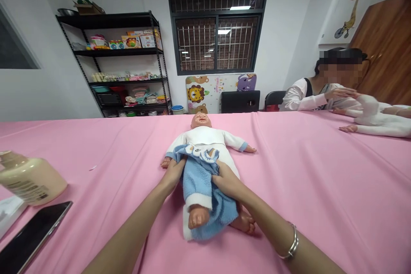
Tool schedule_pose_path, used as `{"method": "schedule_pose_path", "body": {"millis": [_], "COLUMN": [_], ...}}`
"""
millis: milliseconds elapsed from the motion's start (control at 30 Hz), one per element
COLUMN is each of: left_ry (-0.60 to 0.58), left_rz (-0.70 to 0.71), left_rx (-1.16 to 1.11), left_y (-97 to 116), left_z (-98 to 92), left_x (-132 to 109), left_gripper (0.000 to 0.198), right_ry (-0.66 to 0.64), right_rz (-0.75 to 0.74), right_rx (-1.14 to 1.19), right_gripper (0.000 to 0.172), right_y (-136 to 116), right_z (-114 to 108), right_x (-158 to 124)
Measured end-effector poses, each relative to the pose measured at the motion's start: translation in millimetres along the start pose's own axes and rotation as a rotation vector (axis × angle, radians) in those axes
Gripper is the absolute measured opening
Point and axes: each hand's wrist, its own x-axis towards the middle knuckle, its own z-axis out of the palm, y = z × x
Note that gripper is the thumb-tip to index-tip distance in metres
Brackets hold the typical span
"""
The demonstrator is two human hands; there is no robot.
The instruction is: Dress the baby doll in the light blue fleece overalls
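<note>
A baby doll (pixel 205 136) in a white top with blue cuffs lies on its back, head away from me. Blue fleece pants (pixel 197 177) with white cuffs are over one of its legs, and that foot sticks out of the cuff. The doll's other foot (pixel 245 222) is bare, beside the loose blue cloth. My left hand (pixel 175 173) is closed on the pants' upper edge at the left. On the right side, my right hand (pixel 226 177) grips the same fabric, its fingers curled into it.
A pink cloth (pixel 305 171) covers the table. At the left are a lotion bottle (pixel 35 180) and a phone (pixel 35 235). Across the table at the right, another person (pixel 305 94) handles a white-clothed doll (pixel 382 120). A shelf (pixel 118 51) stands behind.
</note>
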Motion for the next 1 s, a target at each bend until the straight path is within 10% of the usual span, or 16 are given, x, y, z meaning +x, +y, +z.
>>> {"method": "schedule_pose_path", "body": {"millis": [267,433,733,1000], "left_ry": [-0.149,-0.223,-0.574,-0.165], "left_rz": [-0.025,-0.109,-0.094,0.275], "left_rx": [-0.195,-0.167,0.106,0.413], "left_y": [-4.9,-2.1,10.1,14.2], "left_z": [-5.9,-16.5,-36.2,-29.3], "left_x": [5.0,7.4,8.4,4.3], "left_gripper": [0.043,0.047,0.048,0.068], "right_ry": [-0.287,-0.334,0.128,0.131], "right_rz": [-0.023,0.067,0.045,0.126], "right_rx": [-0.033,0.056,0.042,0.406], "right_gripper": [0.023,0.041,0.044,0.056], "right_y": [-7.1,-17.4,-4.5,-10.3], "right_z": [-3.6,-8.2,-31.8,-30.8], "right_x": [-4.7,-7.2,6.7,5.9]}}
